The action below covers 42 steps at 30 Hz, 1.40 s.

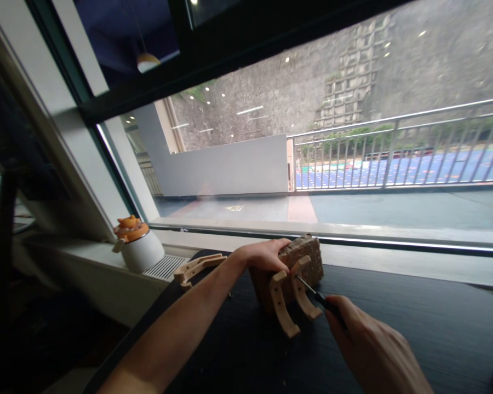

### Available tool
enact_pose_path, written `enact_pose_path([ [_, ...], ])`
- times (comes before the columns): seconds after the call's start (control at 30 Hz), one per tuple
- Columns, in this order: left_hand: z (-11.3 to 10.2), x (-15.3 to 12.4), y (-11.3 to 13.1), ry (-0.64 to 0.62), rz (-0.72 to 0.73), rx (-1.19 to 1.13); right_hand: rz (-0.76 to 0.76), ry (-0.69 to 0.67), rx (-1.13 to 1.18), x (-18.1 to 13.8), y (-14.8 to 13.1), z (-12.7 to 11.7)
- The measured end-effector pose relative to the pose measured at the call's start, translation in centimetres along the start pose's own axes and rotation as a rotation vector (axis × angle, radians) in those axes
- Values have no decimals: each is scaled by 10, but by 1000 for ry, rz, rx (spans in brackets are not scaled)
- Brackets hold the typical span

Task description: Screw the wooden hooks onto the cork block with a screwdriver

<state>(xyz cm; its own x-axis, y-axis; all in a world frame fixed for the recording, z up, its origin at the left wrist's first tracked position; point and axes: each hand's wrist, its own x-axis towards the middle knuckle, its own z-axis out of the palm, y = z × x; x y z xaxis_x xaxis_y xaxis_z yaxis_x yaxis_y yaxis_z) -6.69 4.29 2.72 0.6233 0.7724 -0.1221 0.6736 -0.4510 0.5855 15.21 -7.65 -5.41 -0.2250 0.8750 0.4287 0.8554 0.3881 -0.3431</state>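
Note:
A brown, rough-textured block (308, 251) stands on the dark table, with two curved pale wooden pieces (282, 306) against its near side. My left hand (269, 254) reaches across and grips the block at its left and top; some of its fingers are hidden behind the block. In my right hand (361, 328) is a screwdriver (321, 300) with a dark handle. Its thin metal shaft points up and left, and the tip meets the right-hand wooden piece near a hole. Small dark holes show in both curved pieces.
More pale wooden pieces (197, 268) lie at the table's left edge, behind my left forearm. A white pot with an orange lid (142, 249) stands on the window sill beside a grille (168, 266). The window runs along the table's far side.

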Motion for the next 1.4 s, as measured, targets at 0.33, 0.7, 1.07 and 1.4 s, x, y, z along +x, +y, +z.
enact_pose_path([
  [0.33, -1, -3, 4, -6, -5, 11, 273, -315, 67, 2, -6, 3],
  [0.7, 0, -1, 2, -2, 9, 5, 15, 68, -69, -2, 1, 2],
  [1.07, -2, -1, 4, -17, 3, 6, 153, -118, -5, 2, -3, 4],
  [1.4, -2, -4, 4, -8, 14, 4, -51, 167, -121, -1, 4, 4],
])
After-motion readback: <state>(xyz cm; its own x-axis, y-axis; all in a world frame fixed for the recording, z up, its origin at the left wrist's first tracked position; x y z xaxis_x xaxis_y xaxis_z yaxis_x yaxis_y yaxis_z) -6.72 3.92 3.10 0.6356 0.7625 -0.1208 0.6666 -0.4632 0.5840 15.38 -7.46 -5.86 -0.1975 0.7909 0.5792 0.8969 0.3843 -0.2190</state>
